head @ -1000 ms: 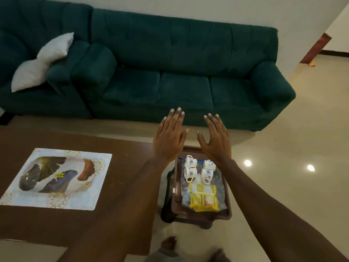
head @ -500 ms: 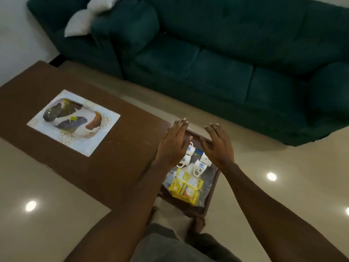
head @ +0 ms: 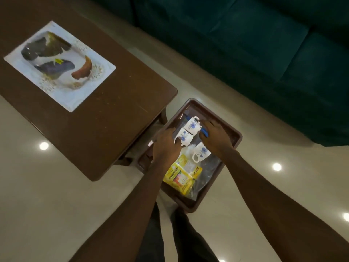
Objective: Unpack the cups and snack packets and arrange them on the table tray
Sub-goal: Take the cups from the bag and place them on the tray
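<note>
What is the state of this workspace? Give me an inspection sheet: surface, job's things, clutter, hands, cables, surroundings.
Surface: brown table carries a white patterned tray, with no cups or packets on it yet; a brown tray sits lower, beside the table.
Job's things: white cups with blue flowers and yellow snack packets lie inside a clear bag on the brown tray; three cups show.
Clutter: nothing seen.
Hands: left hand and right hand both appear to grip the clear bag at its blue-zipped end, by the cups.
Cables: nothing seen.
Surroundings: green sofa behind; glossy floor with light reflections.
</note>
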